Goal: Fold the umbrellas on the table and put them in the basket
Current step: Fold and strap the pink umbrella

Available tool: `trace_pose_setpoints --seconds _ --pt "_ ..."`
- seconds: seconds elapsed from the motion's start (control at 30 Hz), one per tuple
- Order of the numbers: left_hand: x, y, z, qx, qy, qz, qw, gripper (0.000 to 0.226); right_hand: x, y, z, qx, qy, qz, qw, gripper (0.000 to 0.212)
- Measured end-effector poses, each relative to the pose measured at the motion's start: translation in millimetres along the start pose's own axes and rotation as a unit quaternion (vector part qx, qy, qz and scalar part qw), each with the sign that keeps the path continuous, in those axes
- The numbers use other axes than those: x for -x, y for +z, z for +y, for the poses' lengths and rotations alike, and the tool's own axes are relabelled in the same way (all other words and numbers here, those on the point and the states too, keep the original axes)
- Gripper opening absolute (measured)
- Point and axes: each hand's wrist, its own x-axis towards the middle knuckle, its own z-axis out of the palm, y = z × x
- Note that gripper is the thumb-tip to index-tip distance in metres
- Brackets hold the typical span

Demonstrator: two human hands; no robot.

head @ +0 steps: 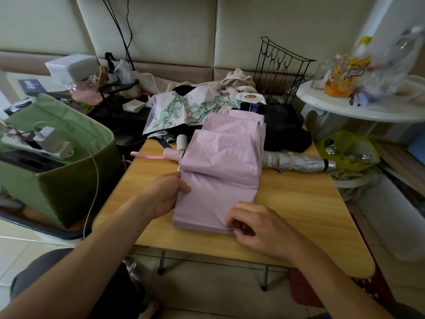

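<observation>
At far left the green basket [69, 162] stands beside the table [299, 203], its mouth open toward us. Our left hand [166, 194] holds the left edge of the lilac umbrella [220, 171], thumb on top and fingers curled under the cloth. The canopy lies flat in pleats across the middle of the table, its pink handle [171, 155] pointing left. Our right hand [255, 229] pinches the near right corner, fingers tightly curled on the hem. To do this fold well, we judge we should keep each panel taut between both hands, lay crease on crease, then roll toward the strap so no rib bulges. Farther off wait the floral umbrella [184, 111], a dark one [282, 130], and at right the silver umbrella [296, 161], apparently rolled already.
</observation>
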Motion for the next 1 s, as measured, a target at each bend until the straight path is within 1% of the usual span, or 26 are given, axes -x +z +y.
trace_pose_setpoints --seconds 0.17,0.3,0.4,0.43,0.5,0.53,0.57,0.6,0.63,0.67,0.7,0.73,0.77,0.8,0.83,0.87,0.9,0.97,1.0 --pt "-7 1 -3 0.013 0.008 0.012 1.000 0.023 -1 4 -2 -0.014 -0.006 -0.025 1.000 0.022" --pt "-11 3 -4 0.018 0.018 0.026 0.999 0.022 -1 1 -3 -0.017 -0.004 -0.014 1.000 0.025" --pt "-14 3 -5 0.026 0.025 0.023 0.999 0.024 0 4 1 -0.012 0.002 -0.029 1.000 0.022" --pt "-14 3 -5 0.017 0.036 0.026 0.999 0.025 0 5 2 -0.016 0.009 -0.038 0.999 0.022" --pt "-15 5 -8 -0.061 0.088 0.061 0.992 0.026 1 8 5 -0.029 0.025 -0.044 0.998 0.022" --pt "-15 6 -11 -0.122 0.130 0.102 0.979 0.028 1 8 5 -0.034 0.030 -0.043 0.998 0.021" --pt "-14 7 -14 -0.185 0.184 0.159 0.952 0.029 1 7 4 -0.038 0.034 -0.041 0.998 0.021" --pt "-13 7 -18 -0.251 0.249 0.223 0.908 0.030 1 6 3 -0.043 0.037 -0.040 0.998 0.020" --pt "-11 8 -22 -0.317 0.313 0.274 0.852 0.030 2 6 2 -0.047 0.039 -0.037 0.997 0.019" --pt "-7 10 -25 -0.380 0.365 0.300 0.795 0.029 1 5 2 -0.049 0.042 -0.031 0.997 0.018" --pt "-3 12 -26 -0.431 0.410 0.294 0.748 0.026 0 5 1 -0.047 0.044 -0.016 0.998 0.017" --pt "1 15 -28 -0.470 0.452 0.255 0.714 0.022 -1 5 1 -0.032 0.043 0.010 0.998 0.016" --pt "5 18 -30 -0.497 0.487 0.197 0.691 0.018 -2 5 2 -0.004 0.040 0.044 0.998 0.016" --pt "7 21 -33 -0.518 0.508 0.135 0.674 0.015 -5 4 4 0.029 0.038 0.079 0.996 0.017" --pt "9 24 -36 -0.541 0.514 0.082 0.661 0.019 -7 4 8 0.057 0.041 0.107 0.992 0.020" --pt "8 26 -41 -0.569 0.508 0.040 0.645 0.029 -8 4 11 0.074 0.049 0.125 0.988 0.025" --pt "6 26 -46 -0.599 0.496 0.013 0.628 0.040 -8 4 15 0.084 0.063 0.131 0.986 0.033" --pt "1 22 -56 -0.652 0.463 -0.009 0.600 0.059 -7 8 21 0.091 0.099 0.098 0.986 0.054" --pt "0 20 -59 -0.667 0.450 -0.016 0.594 0.064 -6 10 23 0.092 0.114 0.068 0.987 0.066"
